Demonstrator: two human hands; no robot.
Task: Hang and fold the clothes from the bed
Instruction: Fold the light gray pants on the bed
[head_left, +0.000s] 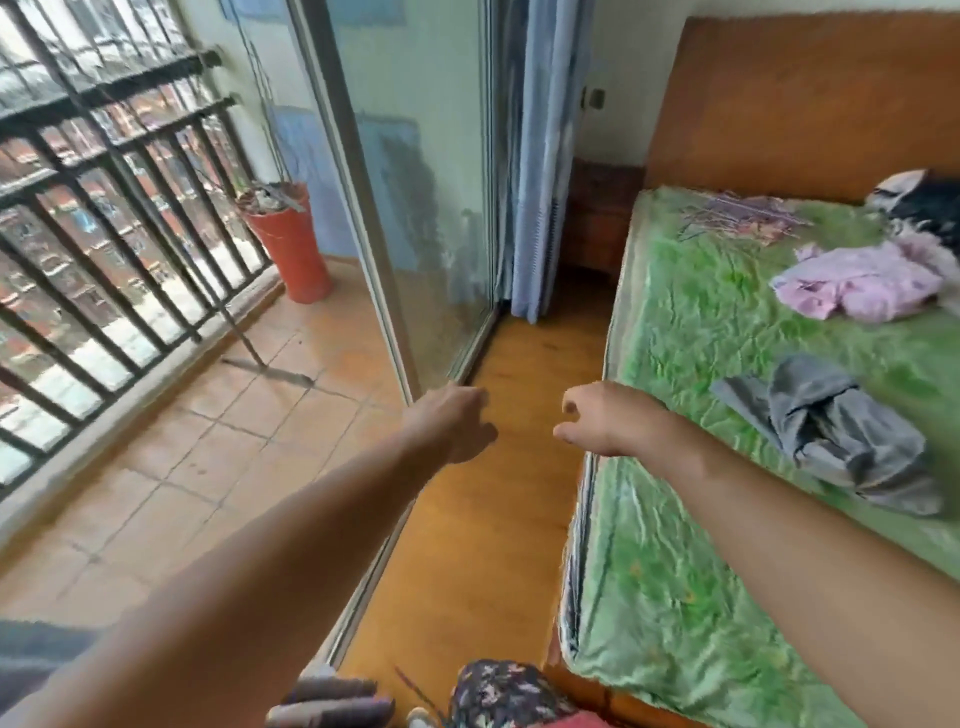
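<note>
On the bed (675, 597) with its green cover lie a grey garment (841, 441) near the middle, a crumpled pink garment (867, 286) farther back, and a black and white garment (919, 202) by the headboard. Both my arms reach forward over the floor strip beside the bed. My left hand (457, 421) and my right hand (597, 421) hang with loosely curled fingers and hold nothing. My right hand is near the bed's left edge, well short of the grey garment.
A glass sliding door (415, 208) stands to the left, with a tiled balcony, black railing (104, 208) and orange pot (291, 239) beyond. A blue curtain (545, 156) hangs ahead. A wooden headboard (805, 104) and a dark nightstand (602, 218) close the far end.
</note>
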